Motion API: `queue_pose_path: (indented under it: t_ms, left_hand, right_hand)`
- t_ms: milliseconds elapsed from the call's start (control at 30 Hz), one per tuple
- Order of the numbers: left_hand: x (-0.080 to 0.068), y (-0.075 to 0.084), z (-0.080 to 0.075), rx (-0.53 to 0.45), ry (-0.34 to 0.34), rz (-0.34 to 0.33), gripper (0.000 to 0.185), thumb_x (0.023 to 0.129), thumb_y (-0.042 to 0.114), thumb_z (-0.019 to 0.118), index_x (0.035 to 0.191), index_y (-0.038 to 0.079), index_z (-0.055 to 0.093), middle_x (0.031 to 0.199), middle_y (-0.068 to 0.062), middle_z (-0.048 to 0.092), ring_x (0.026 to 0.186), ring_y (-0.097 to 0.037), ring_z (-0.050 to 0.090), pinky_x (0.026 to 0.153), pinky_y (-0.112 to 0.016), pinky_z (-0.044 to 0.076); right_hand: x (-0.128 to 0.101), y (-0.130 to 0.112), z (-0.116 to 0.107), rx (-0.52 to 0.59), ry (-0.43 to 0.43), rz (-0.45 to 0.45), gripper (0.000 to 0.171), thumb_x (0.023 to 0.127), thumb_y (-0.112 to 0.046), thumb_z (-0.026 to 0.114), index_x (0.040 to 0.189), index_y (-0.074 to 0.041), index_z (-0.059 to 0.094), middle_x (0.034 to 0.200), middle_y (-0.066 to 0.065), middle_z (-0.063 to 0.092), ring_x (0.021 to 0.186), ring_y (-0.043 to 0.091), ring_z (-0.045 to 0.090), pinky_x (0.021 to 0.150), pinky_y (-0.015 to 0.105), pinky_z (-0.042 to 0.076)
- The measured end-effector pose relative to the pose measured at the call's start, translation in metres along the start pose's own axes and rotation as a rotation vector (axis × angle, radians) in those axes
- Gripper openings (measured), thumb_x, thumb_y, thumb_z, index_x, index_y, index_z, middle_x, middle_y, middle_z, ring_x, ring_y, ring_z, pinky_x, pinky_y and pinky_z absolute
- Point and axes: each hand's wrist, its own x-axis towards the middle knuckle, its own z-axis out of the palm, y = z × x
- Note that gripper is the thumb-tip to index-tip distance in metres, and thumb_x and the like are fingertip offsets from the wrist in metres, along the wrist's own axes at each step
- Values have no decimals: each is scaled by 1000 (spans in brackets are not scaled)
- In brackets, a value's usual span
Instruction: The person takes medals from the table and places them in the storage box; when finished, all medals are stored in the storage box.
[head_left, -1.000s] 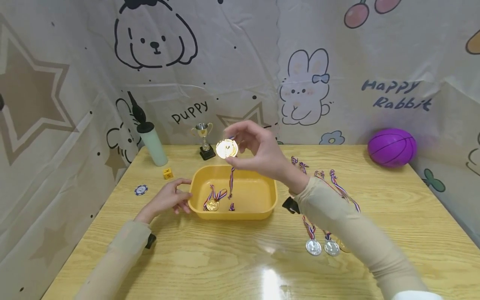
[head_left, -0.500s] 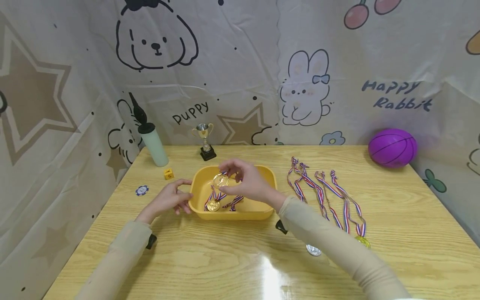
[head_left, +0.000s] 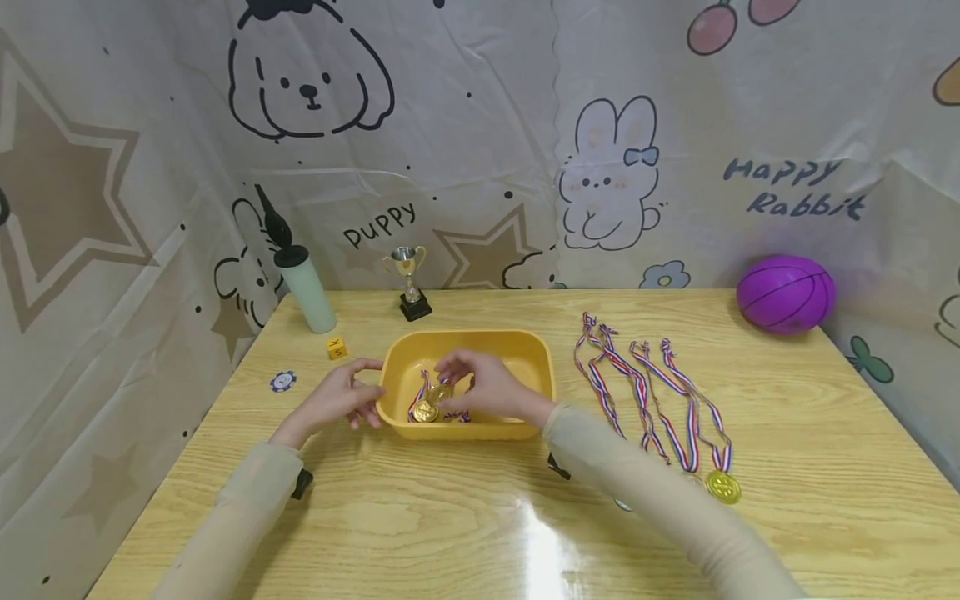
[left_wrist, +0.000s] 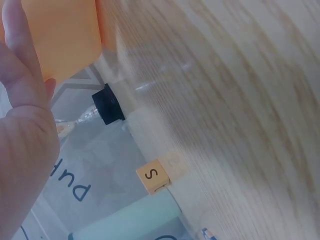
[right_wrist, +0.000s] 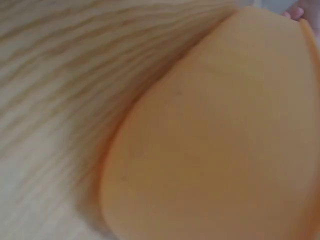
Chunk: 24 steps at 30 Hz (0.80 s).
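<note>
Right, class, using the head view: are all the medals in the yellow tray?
No: a gold medal and several striped ribbons lie on the table, to the right of the yellow tray.

Clearance about the yellow tray (head_left: 465, 432).
Open: table (head_left: 420, 517) between the sleeves (head_left: 258, 483); tray's far-right corner. Obstructing: left hand (head_left: 341, 397) at left wall, right hand (head_left: 489, 387) with medal (head_left: 444, 391) inside, trophy (head_left: 410, 287) behind.

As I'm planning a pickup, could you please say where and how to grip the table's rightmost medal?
Probably pinch the rightmost medal by its rim, from the near right: it lies flat, its ribbon leads away, and another medal lies left.
</note>
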Motion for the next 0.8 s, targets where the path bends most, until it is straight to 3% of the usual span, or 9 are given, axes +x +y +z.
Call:
queue_pose_path:
  t_ms: [200, 433, 800]
  left_hand:
    - [-1, -1, 1, -3, 2, 3, 58, 93, 12, 56, 143, -4, 32, 65, -7, 69, 55, -16, 67, 43, -23, 49]
    - [0, 0, 1, -5, 0, 3, 58, 92, 12, 56, 143, -3, 32, 65, -7, 69, 55, -16, 67, 43, -23, 48]
    - [-1, 0, 0, -6, 0, 0, 60, 93, 13, 56, 144, -3, 31, 65, -7, 68, 56, -18, 67, 43, -23, 48]
  right_hand:
    - [3, 14, 6, -42, -44, 37, 51, 75, -11, 80, 119, 3, 57, 106, 10, 64, 97, 20, 61, 87, 30, 52]
    - [6, 24, 11, -98, -89, 43, 41, 75, -4, 79, 111, 0, 59, 101, 11, 64, 87, 18, 64, 77, 19, 53]
    - [7, 27, 14, -148, -128, 77, 38, 76, 1, 76, 109, 2, 59, 101, 13, 64, 89, 22, 66, 79, 20, 53]
